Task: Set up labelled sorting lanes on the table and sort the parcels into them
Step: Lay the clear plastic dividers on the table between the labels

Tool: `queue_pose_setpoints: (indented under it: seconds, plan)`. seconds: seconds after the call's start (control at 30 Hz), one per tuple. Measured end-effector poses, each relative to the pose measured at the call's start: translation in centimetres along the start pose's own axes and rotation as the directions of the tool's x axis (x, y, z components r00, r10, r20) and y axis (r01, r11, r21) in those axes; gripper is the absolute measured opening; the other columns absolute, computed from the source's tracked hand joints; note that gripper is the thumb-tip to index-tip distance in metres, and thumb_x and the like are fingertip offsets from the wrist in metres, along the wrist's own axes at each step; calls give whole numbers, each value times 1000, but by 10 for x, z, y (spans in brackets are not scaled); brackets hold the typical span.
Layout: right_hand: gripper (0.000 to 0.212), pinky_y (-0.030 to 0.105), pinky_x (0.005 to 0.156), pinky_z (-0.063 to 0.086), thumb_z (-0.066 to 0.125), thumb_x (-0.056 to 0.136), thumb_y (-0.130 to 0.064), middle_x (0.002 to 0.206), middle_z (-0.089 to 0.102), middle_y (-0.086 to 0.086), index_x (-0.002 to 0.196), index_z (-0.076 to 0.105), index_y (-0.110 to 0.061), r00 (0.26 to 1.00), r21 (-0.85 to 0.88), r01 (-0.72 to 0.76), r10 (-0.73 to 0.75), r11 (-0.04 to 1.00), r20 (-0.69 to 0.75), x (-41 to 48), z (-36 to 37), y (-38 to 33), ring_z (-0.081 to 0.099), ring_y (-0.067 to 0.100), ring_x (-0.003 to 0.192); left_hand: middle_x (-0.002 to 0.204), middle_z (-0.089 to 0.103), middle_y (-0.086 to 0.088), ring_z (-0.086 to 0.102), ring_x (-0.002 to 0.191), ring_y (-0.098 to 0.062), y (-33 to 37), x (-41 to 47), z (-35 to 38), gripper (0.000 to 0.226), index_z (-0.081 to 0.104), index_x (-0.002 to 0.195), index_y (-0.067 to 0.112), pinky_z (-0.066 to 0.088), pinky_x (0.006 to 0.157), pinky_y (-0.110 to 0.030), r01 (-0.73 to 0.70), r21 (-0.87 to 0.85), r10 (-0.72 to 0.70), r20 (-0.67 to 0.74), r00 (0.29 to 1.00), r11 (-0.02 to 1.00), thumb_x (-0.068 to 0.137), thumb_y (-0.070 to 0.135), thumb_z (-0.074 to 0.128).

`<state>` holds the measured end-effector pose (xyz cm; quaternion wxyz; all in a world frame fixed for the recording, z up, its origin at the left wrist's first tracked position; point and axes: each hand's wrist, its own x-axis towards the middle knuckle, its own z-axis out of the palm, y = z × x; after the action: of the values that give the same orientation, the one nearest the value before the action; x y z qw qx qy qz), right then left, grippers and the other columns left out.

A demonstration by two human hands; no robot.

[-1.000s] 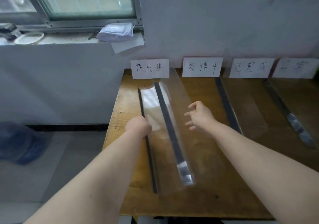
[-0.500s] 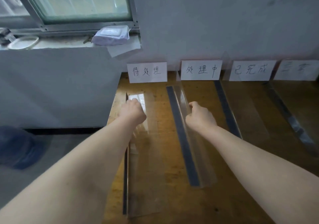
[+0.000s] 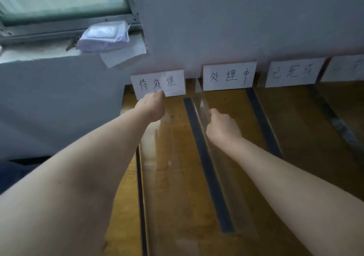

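Head view:
- Left hand: fingers curled under, knuckles up, at far left corner of clear sheet, just below first label. Grip hidden, cannot tell.
- Left arm stretched forward, diagonal from lower left.
- Right hand: fingers curled, thumb up, gripping sheet's raised right wall beside dark strip.
- Right arm reaching in from lower right.
- Sheet lies flat on table, lengthwise, far end at first label.
- Second label against wall, right of first.
- Packet on windowsill.
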<state>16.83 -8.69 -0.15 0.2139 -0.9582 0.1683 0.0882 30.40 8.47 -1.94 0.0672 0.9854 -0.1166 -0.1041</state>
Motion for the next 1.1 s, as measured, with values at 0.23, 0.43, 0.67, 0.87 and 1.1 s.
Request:
queue_pose_setpoints:
  seconds: [0.23, 0.43, 0.67, 0.87, 1.1]
  plan:
    - [41, 34, 72, 56, 47, 99, -14, 111, 63, 9, 139, 39, -14, 997, -21, -62, 61, 998, -54, 4, 7, -19, 64, 23, 89, 148, 38, -12, 33, 134, -33, 2, 68, -17, 60, 34, 146, 10, 39, 102, -47, -196, 98, 212, -203, 956, 976, 91, 0, 55]
    - [48, 38, 77, 57, 44, 100, -12, 115, 64, 7, 146, 33, -19, 993, 5, -100, 100, 995, -56, 8, 8, -23, 64, 23, 93, 135, 50, -17, 41, 126, -36, -1, 111, -20, 49, 46, 138, 9, 42, 97, -49, -187, 145, 208, -143, 968, 972, 92, -4, 42]
    - [49, 38, 82, 57, 42, 101, -15, 125, 62, 8, 148, 31, -20, 992, -3, -119, 119, 993, -43, 12, 7, -21, 64, 23, 101, 112, 60, -19, 59, 101, -39, -8, 140, -16, 38, 59, 122, 13, 53, 83, -47, -112, -2, 111, -127, 986, 994, 92, -3, 42]
    - [47, 36, 79, 57, 46, 100, -16, 118, 64, 9, 145, 34, -18, 994, 12, -99, 100, 995, -50, 28, 7, -33, 65, 23, 96, 112, 60, -21, 57, 101, -42, -11, 148, -17, 36, 58, 118, 13, 46, 75, -41, -107, -59, 95, -176, 980, 993, 92, -3, 39]
    - [47, 32, 71, 50, 49, 96, -4, 110, 63, 11, 140, 38, -13, 993, -3, -93, 93, 996, -75, 68, 9, -56, 62, 26, 95, 114, 61, -20, 58, 102, -41, -12, 147, -12, 47, 60, 123, 18, 42, 71, -38, -208, -39, 196, -195, 961, 977, 89, -8, 40]
